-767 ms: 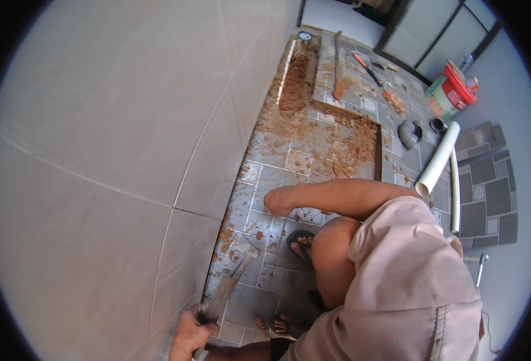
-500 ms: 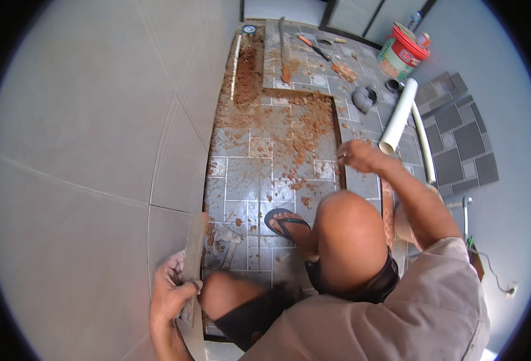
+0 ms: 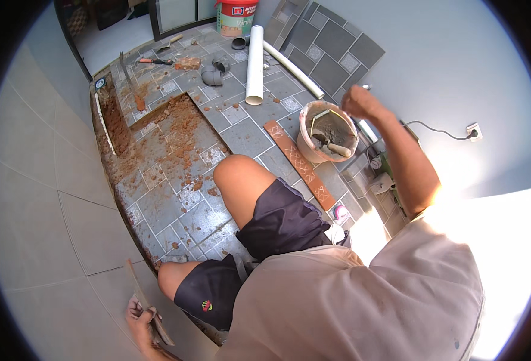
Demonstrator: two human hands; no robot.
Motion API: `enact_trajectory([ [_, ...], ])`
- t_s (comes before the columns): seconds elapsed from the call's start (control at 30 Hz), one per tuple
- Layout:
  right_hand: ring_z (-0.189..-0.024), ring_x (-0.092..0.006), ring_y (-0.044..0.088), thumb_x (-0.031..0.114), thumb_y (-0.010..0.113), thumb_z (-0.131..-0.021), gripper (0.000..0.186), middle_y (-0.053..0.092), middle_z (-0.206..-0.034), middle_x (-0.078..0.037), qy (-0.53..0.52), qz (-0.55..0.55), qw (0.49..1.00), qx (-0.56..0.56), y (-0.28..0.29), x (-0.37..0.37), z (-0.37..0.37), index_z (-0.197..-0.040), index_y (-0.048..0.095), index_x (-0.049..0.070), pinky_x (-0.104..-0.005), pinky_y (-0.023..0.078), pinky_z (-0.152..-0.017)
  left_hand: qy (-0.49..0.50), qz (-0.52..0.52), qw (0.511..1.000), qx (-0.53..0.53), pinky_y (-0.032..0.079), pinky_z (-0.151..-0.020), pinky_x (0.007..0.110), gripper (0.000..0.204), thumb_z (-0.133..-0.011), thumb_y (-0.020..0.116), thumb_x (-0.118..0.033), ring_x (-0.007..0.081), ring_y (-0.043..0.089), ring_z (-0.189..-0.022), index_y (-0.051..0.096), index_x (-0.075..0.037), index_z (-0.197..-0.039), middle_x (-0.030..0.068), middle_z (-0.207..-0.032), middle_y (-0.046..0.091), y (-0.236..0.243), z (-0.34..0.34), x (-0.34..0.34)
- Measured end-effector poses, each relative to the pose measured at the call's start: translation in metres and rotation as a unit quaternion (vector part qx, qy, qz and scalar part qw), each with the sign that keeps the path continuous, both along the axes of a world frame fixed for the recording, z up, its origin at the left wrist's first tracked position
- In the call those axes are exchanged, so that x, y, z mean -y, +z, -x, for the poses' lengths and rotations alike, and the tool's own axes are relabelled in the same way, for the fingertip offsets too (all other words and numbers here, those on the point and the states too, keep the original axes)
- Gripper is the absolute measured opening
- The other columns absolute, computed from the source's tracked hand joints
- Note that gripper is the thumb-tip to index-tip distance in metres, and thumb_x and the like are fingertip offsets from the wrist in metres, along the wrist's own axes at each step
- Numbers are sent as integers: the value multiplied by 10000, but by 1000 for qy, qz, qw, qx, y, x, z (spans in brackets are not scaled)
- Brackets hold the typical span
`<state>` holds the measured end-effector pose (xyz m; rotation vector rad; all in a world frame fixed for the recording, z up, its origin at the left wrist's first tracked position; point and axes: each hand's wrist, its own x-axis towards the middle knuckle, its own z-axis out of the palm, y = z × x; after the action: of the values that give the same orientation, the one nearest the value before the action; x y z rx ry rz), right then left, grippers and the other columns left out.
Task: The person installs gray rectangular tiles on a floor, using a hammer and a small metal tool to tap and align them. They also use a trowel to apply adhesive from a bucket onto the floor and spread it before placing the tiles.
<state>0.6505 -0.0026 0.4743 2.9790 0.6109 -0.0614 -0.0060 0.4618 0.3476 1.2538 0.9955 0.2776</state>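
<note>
Now dip carefully: left hand [image 3: 140,317] clamped on flat trowel [image 3: 147,311] low by wall tile, right hand [image 3: 359,102] loosely curled, seemingly empty, over mortar bucket [image 3: 327,131] rim on floor; scoop modestly, avoid spills.

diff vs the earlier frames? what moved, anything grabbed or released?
The right hand swung from the floor tiles out to the right and now hovers above the rim of the mortar bucket, holding nothing visible. The head turned right too, bringing the bucket into view. Unchanged: the left hand keeps its grip on the flat tool by the wall; the white pipe and red rubble lie where they were.
</note>
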Motion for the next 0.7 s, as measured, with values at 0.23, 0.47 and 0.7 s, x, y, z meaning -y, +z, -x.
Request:
enact_trajectory([
  [0.23,-1306,-347,652,183,607,-986,323,746,-1317,-178,-88,133,982,-98,-182,53,0,-1227,780,56,-478,520,-1029,31,36,998,-51,532,-536,298,543,-720,656,-69,151,599,-581,661,54,-1249,27,-795,629,13,5,21],
  [0.47,-1307,-303,664,206,549,-1042,335,760,-1332,-101,-132,109,977,-131,-231,69,-23,-1256,792,121,-472,514,-1035,55,69,994,-70,519,-509,288,628,-714,697,-96,151,610,-579,637,31,-1326,18,-829,644,70,41,53],
  [0.7,-1272,-342,708,179,633,-978,360,749,-1333,-172,-158,12,963,-220,-224,94,-45,-1295,764,72,-457,550,-1067,17,-8,988,-154,525,-656,348,736,-780,848,-174,196,638,-759,610,39,-1443,40,-972,698,192,19,42],
])
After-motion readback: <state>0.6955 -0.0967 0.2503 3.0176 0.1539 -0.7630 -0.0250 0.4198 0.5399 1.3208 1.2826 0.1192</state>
